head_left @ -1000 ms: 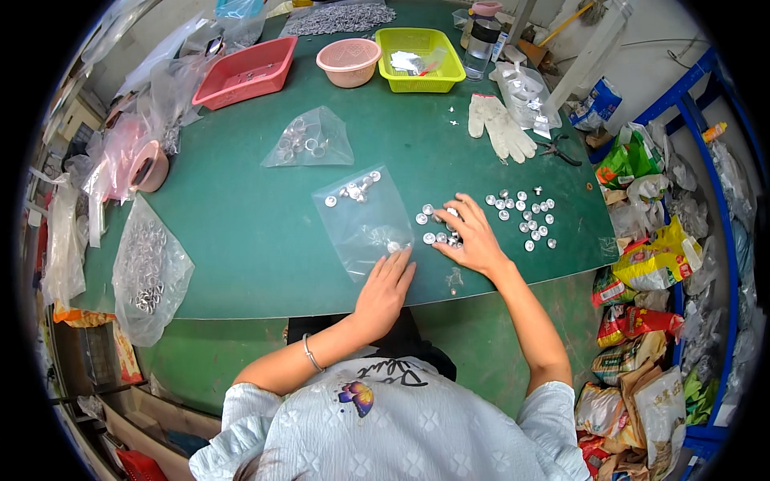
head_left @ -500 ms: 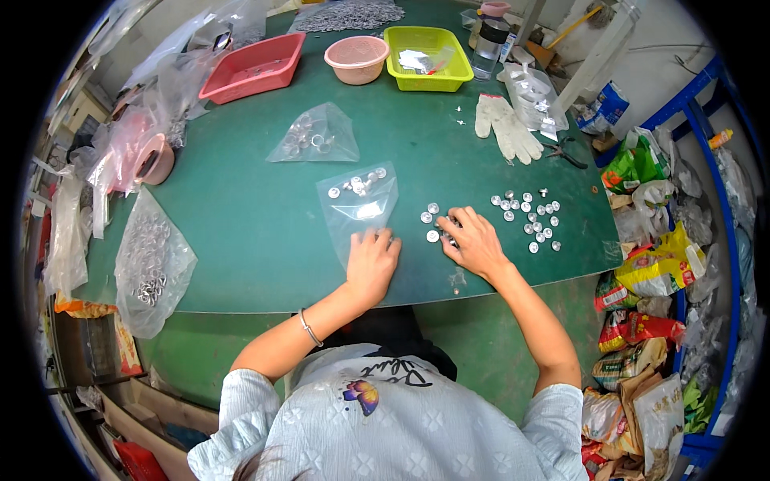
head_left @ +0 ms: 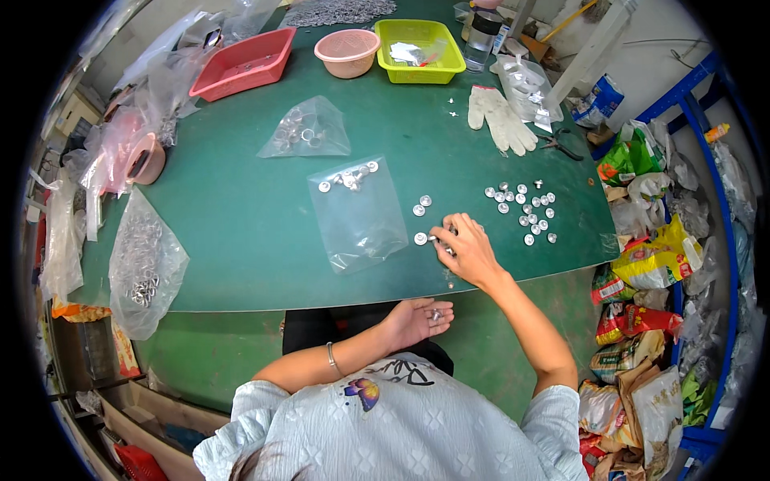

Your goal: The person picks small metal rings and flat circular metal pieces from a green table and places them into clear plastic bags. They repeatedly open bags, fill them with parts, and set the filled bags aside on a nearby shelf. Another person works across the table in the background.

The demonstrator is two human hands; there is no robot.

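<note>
My left hand (head_left: 415,322) lies palm up just below the table's front edge, cupping a few small silver metal knobs (head_left: 435,315). On the tabletop my right hand (head_left: 467,250) is bent down with its fingers curled around similar knobs, mostly hidden under it. Several loose knobs (head_left: 420,239) sit just left of those fingers. A larger scatter of round knobs (head_left: 526,220) spreads to the right. Left of my right hand, a clear plastic bag (head_left: 361,216) lies flat, with several knobs (head_left: 350,176) at its far end.
Another clear bag (head_left: 307,132) holds metal rings; a fuller bag (head_left: 144,268) hangs over the left front edge. Along the back stand a red tray (head_left: 245,68), a pink basket (head_left: 346,54) and a yellow-green basket (head_left: 419,68). A white glove (head_left: 501,120) and pliers (head_left: 561,147) lie far right.
My left hand has left the clear bag and come back below the table edge, turning palm up with knobs on it. My right hand stays at the near knobs.
</note>
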